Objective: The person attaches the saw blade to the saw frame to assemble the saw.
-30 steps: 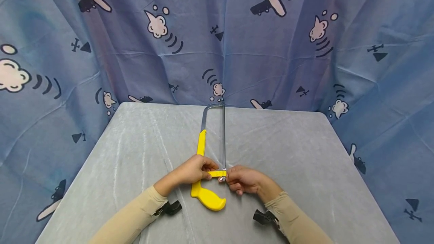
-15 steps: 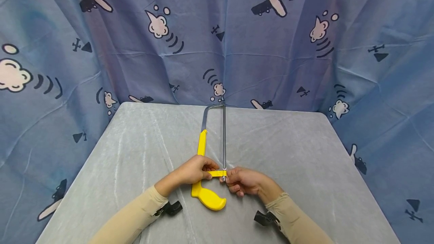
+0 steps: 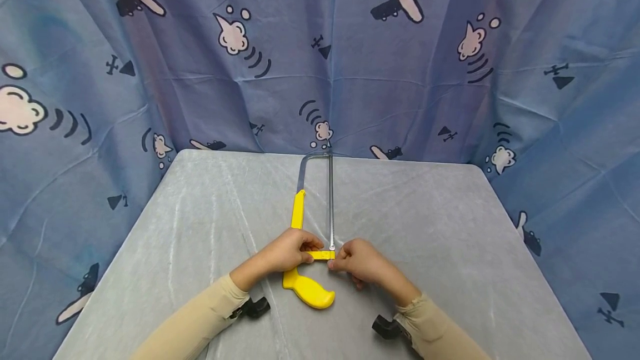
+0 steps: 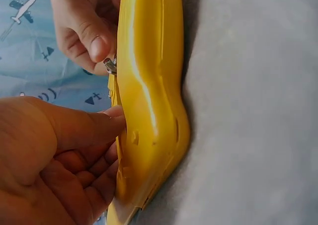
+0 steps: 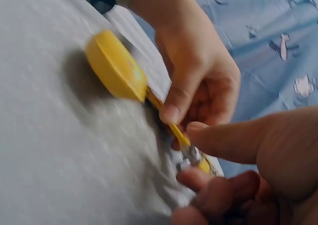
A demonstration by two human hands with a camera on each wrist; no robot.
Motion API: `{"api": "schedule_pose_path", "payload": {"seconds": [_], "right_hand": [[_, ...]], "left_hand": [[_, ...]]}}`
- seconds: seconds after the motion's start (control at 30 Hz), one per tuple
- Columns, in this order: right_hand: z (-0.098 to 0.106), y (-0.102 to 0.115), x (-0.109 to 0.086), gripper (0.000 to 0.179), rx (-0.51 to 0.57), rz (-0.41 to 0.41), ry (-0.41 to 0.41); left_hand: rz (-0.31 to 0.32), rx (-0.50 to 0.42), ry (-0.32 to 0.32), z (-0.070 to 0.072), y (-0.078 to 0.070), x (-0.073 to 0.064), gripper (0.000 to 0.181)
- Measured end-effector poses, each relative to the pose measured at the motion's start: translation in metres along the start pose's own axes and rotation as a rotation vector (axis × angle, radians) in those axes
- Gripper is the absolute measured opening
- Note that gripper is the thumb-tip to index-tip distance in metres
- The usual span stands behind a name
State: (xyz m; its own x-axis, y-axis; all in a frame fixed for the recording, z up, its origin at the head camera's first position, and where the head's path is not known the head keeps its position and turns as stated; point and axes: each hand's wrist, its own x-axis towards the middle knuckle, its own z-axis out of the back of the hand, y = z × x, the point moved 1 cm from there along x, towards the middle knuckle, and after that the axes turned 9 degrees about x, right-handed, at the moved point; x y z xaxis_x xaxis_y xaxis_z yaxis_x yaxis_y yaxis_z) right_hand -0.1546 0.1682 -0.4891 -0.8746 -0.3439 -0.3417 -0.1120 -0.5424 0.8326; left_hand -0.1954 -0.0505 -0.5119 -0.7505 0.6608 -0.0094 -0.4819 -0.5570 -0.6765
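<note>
A hacksaw with a yellow handle (image 3: 312, 293) and a grey steel front frame (image 3: 302, 174) lies on the table, its blade (image 3: 331, 199) running away from me on the right side. My left hand (image 3: 282, 251) pinches the short yellow arm (image 3: 321, 255) that joins the handle to the blade's near end. At the outer end of this arm sits a small silver wing nut (image 5: 190, 158). My right hand (image 3: 365, 263) has thumb and index fingertips on either side of the wing nut, which those fingers cover in the head view. The left wrist view shows the wing nut (image 4: 110, 66) beneath the right thumb.
A grey cloth-like cover spreads over the table (image 3: 425, 215). Behind and at both sides hangs a blue curtain (image 3: 280, 82) printed with planes and clouds. Black wrist cameras (image 3: 387, 326) sit at both beige sleeves (image 3: 200, 321).
My right hand has rolled over, its knuckles rising and the fingertips shifting to cover the wing nut, which had turned between the earlier frames. The left hand keeps its hold on the yellow arm.
</note>
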Motion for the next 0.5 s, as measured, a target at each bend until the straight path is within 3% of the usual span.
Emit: {"api": "schedule_pose_path", "payload": {"seconds": [0.23,0.5], "right_hand": [[-0.014,0.008,-0.004,0.038,-0.183,0.033,-0.194],[-0.028,0.005,-0.001,0.047,-0.23,0.06,-0.297]], "left_hand": [[0.002,0.024,-0.012,0.0,-0.002,0.0,0.03],[0.02,0.017,-0.018,0.0,-0.003,-0.001,0.03]]}}
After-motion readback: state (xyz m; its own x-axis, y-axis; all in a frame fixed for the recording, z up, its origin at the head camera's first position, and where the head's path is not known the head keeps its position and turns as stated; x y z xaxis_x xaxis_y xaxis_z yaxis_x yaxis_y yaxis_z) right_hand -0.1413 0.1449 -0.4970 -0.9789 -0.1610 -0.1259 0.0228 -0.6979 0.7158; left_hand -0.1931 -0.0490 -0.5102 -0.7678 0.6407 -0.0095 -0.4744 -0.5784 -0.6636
